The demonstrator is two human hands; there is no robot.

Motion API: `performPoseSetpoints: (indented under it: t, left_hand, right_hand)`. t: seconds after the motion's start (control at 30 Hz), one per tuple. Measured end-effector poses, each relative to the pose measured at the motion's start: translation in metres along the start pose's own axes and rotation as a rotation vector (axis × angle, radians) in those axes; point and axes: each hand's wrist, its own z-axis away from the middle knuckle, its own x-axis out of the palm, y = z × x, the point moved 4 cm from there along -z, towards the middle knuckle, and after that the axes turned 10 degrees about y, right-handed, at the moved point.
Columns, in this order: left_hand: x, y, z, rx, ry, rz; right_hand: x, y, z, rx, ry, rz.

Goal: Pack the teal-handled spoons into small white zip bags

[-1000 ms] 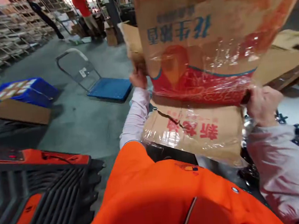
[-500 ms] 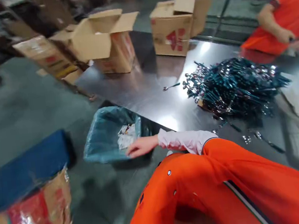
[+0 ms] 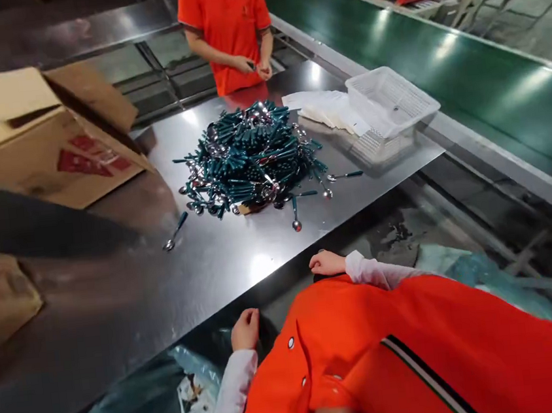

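Note:
My left hand (image 3: 245, 330) is curled closed beside my body, below the near edge of the steel table. Its palm faces away, so what it may hold is hidden. In front of my waist, my right hand (image 3: 328, 263) also has its fingers curled in; a small dark spot shows at its top, too small to name. Neither hand touches the table. Beyond them rises a pile of spoons (image 3: 256, 162) with dark green handles and shiny metal ends. A few single spoons lie around it, such as one spoon (image 3: 176, 231) left of the pile.
A lined bin (image 3: 129, 406) with white scraps stands below my left arm. Cardboard boxes (image 3: 49, 161) sit at the left. White sheets (image 3: 328, 110) and a white plastic basket (image 3: 393, 99) lie at the right. A co-worker in orange (image 3: 225, 31) stands behind the pile; a green conveyor (image 3: 437, 51) runs alongside.
My view has swung right, from the bin and floor to the spoon pile. The hand that was over the bin has drawn back; both hands now show near my body.

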Motion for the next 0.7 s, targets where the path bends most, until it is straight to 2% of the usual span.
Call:
performPoseSetpoints:
  t: [0.07,0.13,0.2,0.27,0.33,0.4,0.5,0.6,0.7]
  left_hand:
    - [0.014,0.045,-0.034,0.239,0.026,-0.004]
    - [0.034,0.111,-0.062,0.568,0.097,-0.037]
    - [0.063,0.18,-0.08,0.86,0.115,-0.11]
    - [0.094,0.238,-0.095,1.06,0.046,-0.204]
    - [0.119,0.276,-0.113,1.157,-0.07,-0.296]
    - [0.132,0.294,-0.136,1.156,-0.154,-0.351]
    - [0.127,0.294,-0.176,1.034,-0.169,-0.363]
    - [0.111,0.283,-0.211,0.913,-0.097,-0.32]
    - [0.102,0.284,-0.228,0.91,-0.046,-0.26]
  right_hand:
    - [-0.008,0.021,0.003,0.047,0.046,-0.014]
    - [-0.02,0.041,0.004,0.072,0.059,-0.029]
    - [-0.037,0.062,0.004,0.083,0.06,-0.036]
    - [-0.059,0.087,0.005,0.105,0.071,-0.032]
    - [-0.083,0.118,0.01,0.163,0.107,-0.029]
    - [-0.102,0.152,0.02,0.267,0.162,-0.037]
    - [-0.109,0.2,0.046,0.455,0.241,-0.084]
    - [-0.085,0.23,0.074,0.612,0.26,-0.182]
    - [-0.042,0.235,0.096,0.724,0.281,-0.301]
